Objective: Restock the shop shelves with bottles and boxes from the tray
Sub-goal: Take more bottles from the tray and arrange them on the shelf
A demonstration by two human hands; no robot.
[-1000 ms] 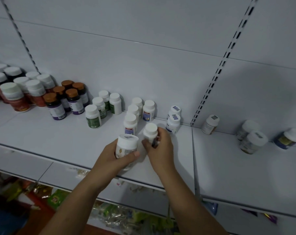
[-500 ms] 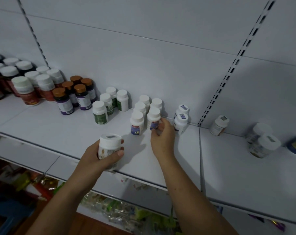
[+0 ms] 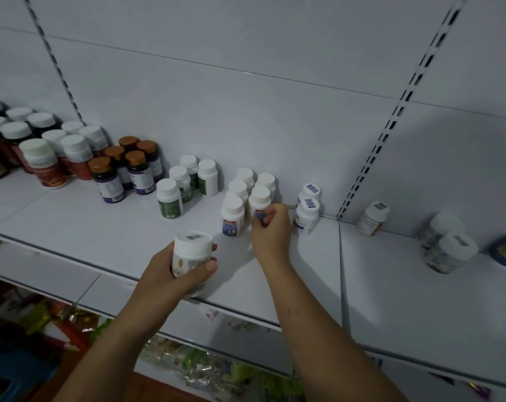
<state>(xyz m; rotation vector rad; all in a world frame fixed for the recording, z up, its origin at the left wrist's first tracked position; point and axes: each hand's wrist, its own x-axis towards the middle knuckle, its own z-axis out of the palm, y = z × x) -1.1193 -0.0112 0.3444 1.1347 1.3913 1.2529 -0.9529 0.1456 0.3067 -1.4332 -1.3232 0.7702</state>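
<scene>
Risk is dominoes: right hand [image 3: 270, 227] pinches a small white-capped bottle [image 3: 259, 198] on the shelf [image 3: 100, 227], packed against its neighbours [image 3: 232, 211], so a sloppy release could topple them. Left hand [image 3: 170, 274] grips a bigger bottle [image 3: 192, 253] out front.

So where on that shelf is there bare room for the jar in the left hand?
For the jar, the shelf front is bare ahead of the green-label bottles and purple-label bottles. Another gap lies between the barcode-capped bottles and the lone bottle by the upright. Crowded: the back left, and where the right hand grips a small white bottle.
</scene>
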